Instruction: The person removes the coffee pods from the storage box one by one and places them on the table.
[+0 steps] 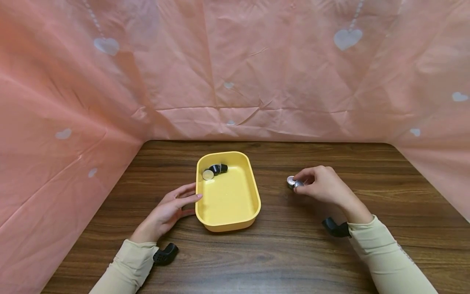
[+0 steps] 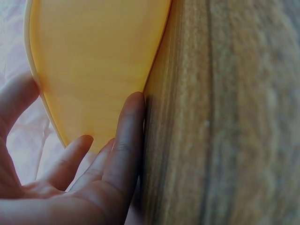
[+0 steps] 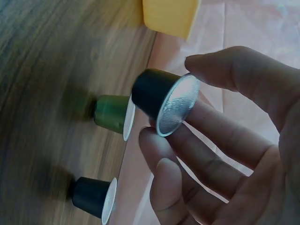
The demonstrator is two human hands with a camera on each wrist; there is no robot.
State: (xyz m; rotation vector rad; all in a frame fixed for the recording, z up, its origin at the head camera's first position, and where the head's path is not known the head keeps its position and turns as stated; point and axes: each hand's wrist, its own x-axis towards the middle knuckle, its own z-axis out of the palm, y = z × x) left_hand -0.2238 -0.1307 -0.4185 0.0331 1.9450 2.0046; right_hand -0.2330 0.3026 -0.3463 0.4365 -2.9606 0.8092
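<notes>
My right hand (image 1: 323, 184) pinches a black coffee capsule (image 3: 154, 96) by its silver foil rim, thumb on one side and fingers on the other. Just past it on the table stand a green capsule (image 3: 110, 112) and another black capsule (image 3: 89, 193); the head view shows only one silver lid (image 1: 290, 180) beside the fingertips, the hand covering the rest. At the left side of a yellow tray (image 1: 253, 196), my left hand (image 1: 167, 212) holds the wall, thumb over the rim and fingers against the outside. In the tray's far left corner lie several capsules (image 1: 207, 174), black and silver-lidded.
The brown wood-grain table (image 1: 279, 257) carries the tray left of its middle. Pink cloth (image 1: 257, 73) with white hearts hangs along its back and both sides. A black wrist device sits at each cuff (image 1: 166, 254).
</notes>
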